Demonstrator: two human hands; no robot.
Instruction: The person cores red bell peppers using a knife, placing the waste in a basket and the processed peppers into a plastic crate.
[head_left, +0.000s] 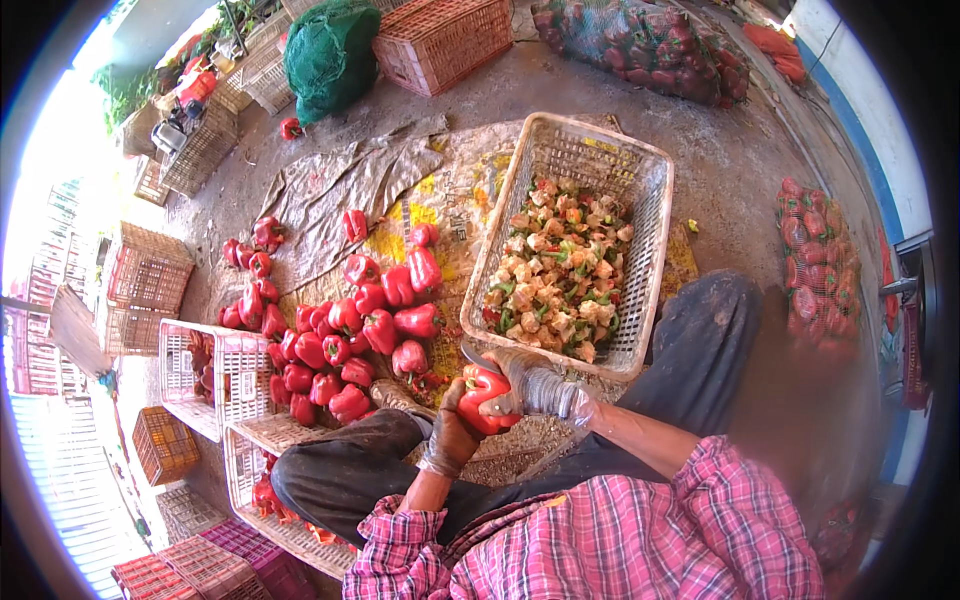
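Observation:
My left hand [452, 437], in a dark, stained glove, is closed around a red bell pepper [478, 411] above my lap. My right hand [535, 382], in a greyish glove, presses against the same pepper from the right. A dark, narrow piece that looks like a knife [474, 354] sticks out past its fingers; the rest is hidden in the grip. Just beyond, a crate [648, 283] holds a heap of cut pepper cores [565, 265] with green stems. To the left, a pile of whole red bell peppers [345, 316] lies on sheeting.
Pink-white crates [246, 375] with red pieces stand by my left knee. More crates [150, 268] are stacked farther left. Net sacks of red peppers lie at the back [650, 52] and right [818, 255]. A green net bundle [330, 60] sits at the far left.

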